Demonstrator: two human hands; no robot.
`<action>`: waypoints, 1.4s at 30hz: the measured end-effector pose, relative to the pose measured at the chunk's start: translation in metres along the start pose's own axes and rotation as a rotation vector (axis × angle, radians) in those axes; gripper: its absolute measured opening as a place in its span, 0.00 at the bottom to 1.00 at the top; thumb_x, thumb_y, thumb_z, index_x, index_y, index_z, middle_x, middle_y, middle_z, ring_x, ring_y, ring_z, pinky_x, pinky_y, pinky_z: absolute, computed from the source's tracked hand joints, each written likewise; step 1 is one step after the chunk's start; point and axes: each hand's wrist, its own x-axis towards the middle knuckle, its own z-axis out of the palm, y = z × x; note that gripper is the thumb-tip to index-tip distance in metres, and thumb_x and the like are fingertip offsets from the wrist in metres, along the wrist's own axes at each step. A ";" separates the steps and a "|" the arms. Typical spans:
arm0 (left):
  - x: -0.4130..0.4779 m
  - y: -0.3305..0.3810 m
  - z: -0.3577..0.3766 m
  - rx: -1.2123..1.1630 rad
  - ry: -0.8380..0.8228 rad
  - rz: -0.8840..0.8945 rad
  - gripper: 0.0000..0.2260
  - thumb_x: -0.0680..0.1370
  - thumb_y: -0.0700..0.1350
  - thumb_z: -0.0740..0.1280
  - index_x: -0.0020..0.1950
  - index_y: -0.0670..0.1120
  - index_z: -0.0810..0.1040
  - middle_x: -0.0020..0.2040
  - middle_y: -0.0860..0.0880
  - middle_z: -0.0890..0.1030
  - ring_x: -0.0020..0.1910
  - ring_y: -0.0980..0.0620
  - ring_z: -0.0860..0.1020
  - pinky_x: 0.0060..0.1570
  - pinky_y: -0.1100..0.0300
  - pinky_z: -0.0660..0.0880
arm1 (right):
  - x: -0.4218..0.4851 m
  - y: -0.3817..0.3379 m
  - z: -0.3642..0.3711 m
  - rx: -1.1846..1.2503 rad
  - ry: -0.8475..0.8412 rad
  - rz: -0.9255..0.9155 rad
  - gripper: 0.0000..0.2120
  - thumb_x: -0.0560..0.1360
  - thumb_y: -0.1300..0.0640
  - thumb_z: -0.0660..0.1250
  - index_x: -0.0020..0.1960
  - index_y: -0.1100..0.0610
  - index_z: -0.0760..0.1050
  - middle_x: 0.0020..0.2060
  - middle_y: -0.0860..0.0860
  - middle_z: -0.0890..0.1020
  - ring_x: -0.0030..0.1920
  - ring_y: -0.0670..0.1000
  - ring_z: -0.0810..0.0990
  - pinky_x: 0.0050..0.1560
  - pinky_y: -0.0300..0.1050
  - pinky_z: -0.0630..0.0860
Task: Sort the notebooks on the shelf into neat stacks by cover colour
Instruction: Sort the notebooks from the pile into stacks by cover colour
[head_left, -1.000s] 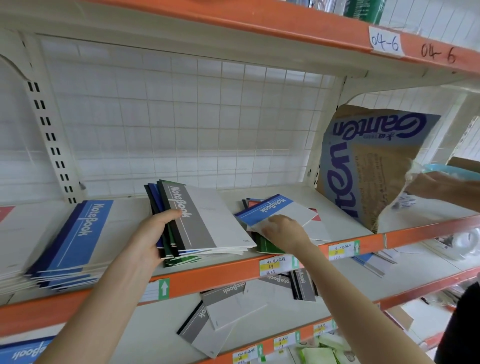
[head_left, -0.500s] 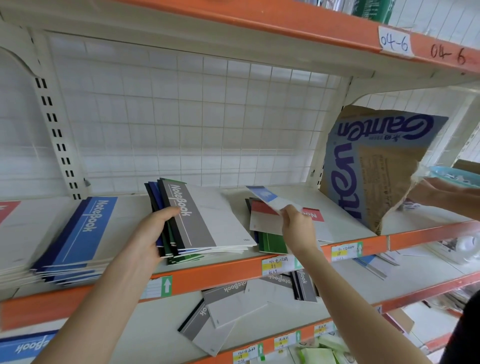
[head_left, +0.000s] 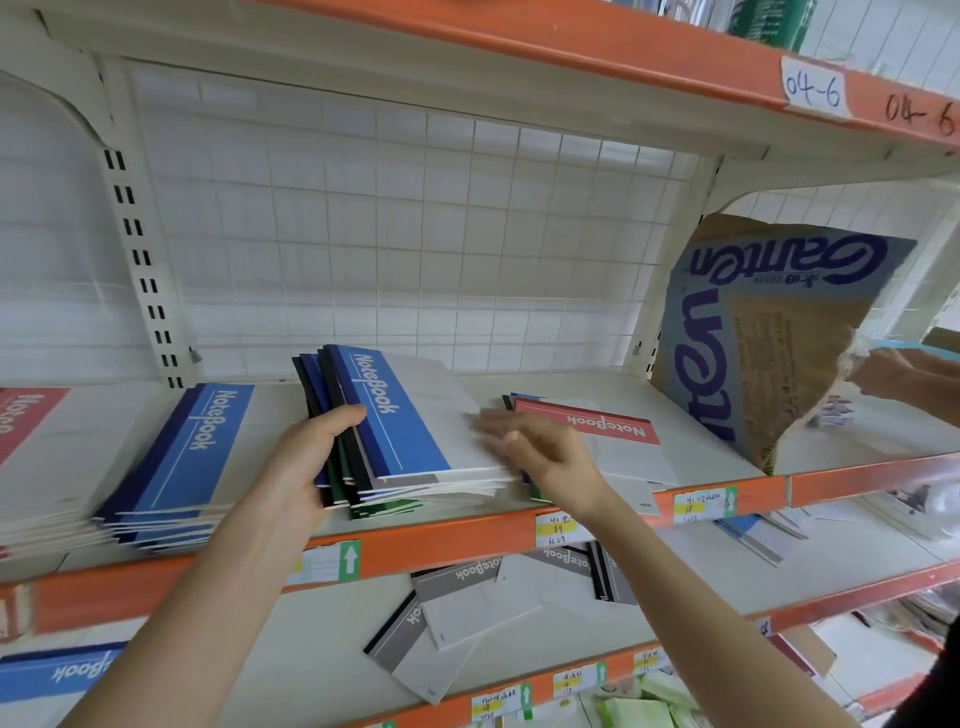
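Head view: on the shelf, the left hand grips the spine edge of a mixed stack topped by a blue notebook, thumb on its cover. The blurred right hand, fingers loosely straight and holding nothing, lies over the stack's right edge, just beside a red notebook.
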 end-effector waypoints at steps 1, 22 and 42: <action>-0.002 0.001 -0.003 0.009 0.005 0.005 0.03 0.77 0.45 0.66 0.46 0.46 0.76 0.42 0.45 0.81 0.35 0.48 0.80 0.25 0.60 0.76 | 0.005 -0.003 0.003 -0.005 0.070 0.103 0.12 0.78 0.60 0.61 0.52 0.67 0.78 0.50 0.59 0.82 0.46 0.44 0.78 0.51 0.40 0.73; -0.032 0.031 -0.137 -0.024 0.129 0.047 0.18 0.75 0.48 0.68 0.64 0.50 0.74 0.47 0.42 0.83 0.44 0.43 0.82 0.38 0.54 0.76 | 0.050 -0.093 0.128 0.363 -0.095 0.554 0.07 0.77 0.66 0.63 0.42 0.58 0.75 0.36 0.51 0.80 0.30 0.45 0.80 0.29 0.35 0.76; -0.052 0.081 -0.318 0.004 0.156 0.003 0.17 0.76 0.41 0.62 0.65 0.44 0.74 0.40 0.42 0.80 0.36 0.44 0.78 0.29 0.57 0.74 | 0.079 -0.115 0.221 -0.932 0.039 0.555 0.17 0.77 0.55 0.62 0.65 0.59 0.70 0.62 0.58 0.72 0.64 0.59 0.67 0.54 0.50 0.72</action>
